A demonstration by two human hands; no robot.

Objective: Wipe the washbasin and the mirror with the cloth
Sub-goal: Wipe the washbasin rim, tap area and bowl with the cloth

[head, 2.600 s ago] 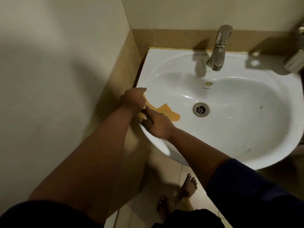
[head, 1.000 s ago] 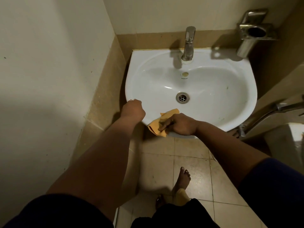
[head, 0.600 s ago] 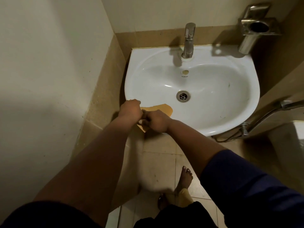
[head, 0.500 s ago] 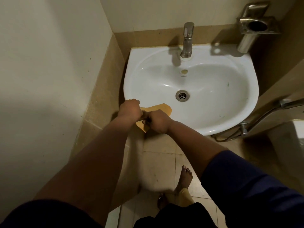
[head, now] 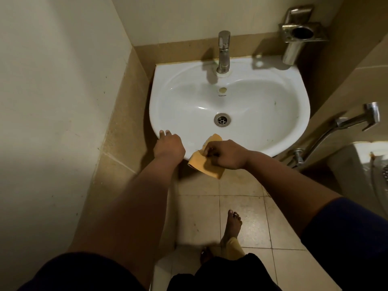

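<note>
The white washbasin (head: 273, 114) hangs on the back wall, with a chrome tap (head: 223, 52) at its rear and a drain (head: 222, 119) in the bowl. My right hand (head: 225, 153) grips an orange cloth (head: 201, 162) at the basin's front rim; part of the cloth hangs below the rim. My left hand (head: 168, 144) rests on the front-left rim, fingers spread, apart from the cloth. No mirror is in view.
A steel holder (head: 300, 36) is fixed to the wall at the back right. A spray hose and its valve (head: 344, 124) run along the right wall above a white cistern (head: 365, 164). A tiled wall stands close on the left. My bare feet (head: 231, 225) are on the floor tiles.
My hands have parted: the right one slid right along the front rim with the cloth, and the left let go of the cloth and now lies on the rim.
</note>
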